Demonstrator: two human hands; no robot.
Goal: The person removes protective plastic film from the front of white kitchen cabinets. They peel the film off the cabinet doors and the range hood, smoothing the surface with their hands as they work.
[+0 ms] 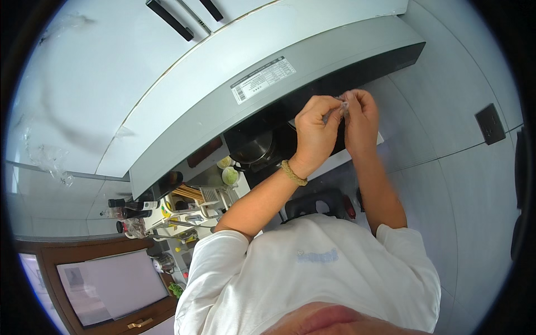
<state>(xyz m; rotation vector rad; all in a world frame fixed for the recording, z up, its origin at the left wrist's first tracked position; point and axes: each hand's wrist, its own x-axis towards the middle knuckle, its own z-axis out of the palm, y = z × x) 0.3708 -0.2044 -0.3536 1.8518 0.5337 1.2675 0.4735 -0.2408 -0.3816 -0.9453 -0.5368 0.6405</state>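
Note:
Both my hands are raised before the range hood, over the cooktop, with their fingertips together. Between thumb and fingers, my left hand [316,130] pinches a small piece of clear, crumpled plastic film [344,107]. My right hand [361,121] grips the same film from the other side. Fingers hide most of it, so I cannot tell whether it is a bag or a loose sheet. Below and left of the hands, a metal pot [252,147] stands on the black cooktop [284,144]. My left forearm hides part of the counter.
The range hood [184,138] juts out close ahead, under white cabinets [104,63]. Leftward stand a bowl of chopped greens [230,176], chopsticks [190,193], a dish rack [209,196] and bottles [134,205]. A tiled wall [418,121] bounds the right; a dark object [314,203] lies below.

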